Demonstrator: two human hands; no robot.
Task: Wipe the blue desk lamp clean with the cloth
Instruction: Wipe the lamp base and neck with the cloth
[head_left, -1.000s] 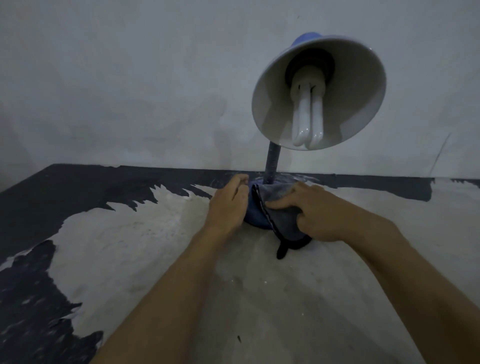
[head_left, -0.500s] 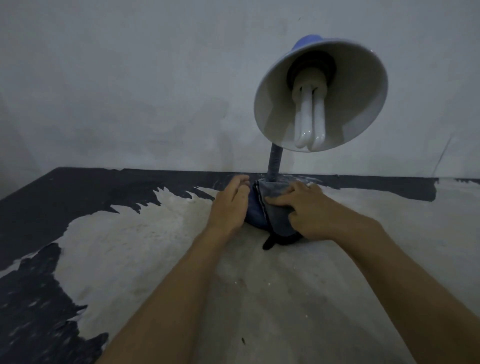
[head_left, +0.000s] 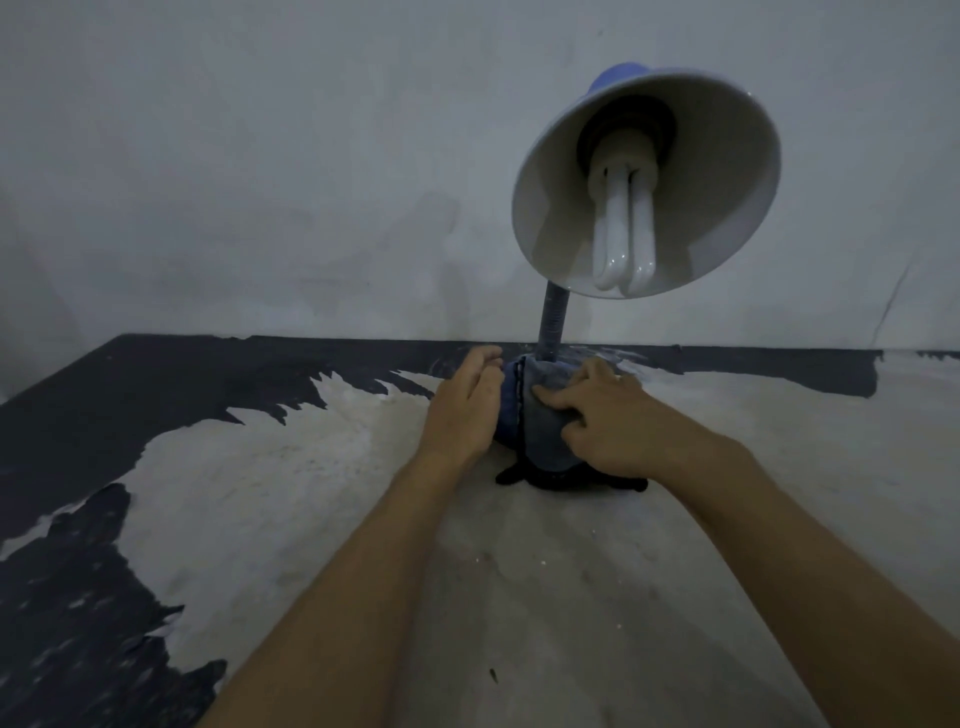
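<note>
The blue desk lamp (head_left: 644, 182) stands near the wall, its pale shade tilted toward me with a white bulb inside, on a ribbed neck (head_left: 552, 325). Its round blue base (head_left: 508, 415) is mostly covered. My left hand (head_left: 462, 405) rests against the left side of the base, fingers curved along it. My right hand (head_left: 608, 421) presses the grey-blue cloth (head_left: 543, 431) onto the top and front of the base with spread fingers. The cloth's dark edge trails onto the surface below my right hand.
The lamp stands on a worn surface (head_left: 322, 509) of pale patches and flaking black paint. A plain grey wall (head_left: 260, 182) rises right behind the lamp. The shade overhangs the space above my right hand.
My right hand has slid the cloth up and back over the base toward the neck. The left hand has stayed against the base's left side.
</note>
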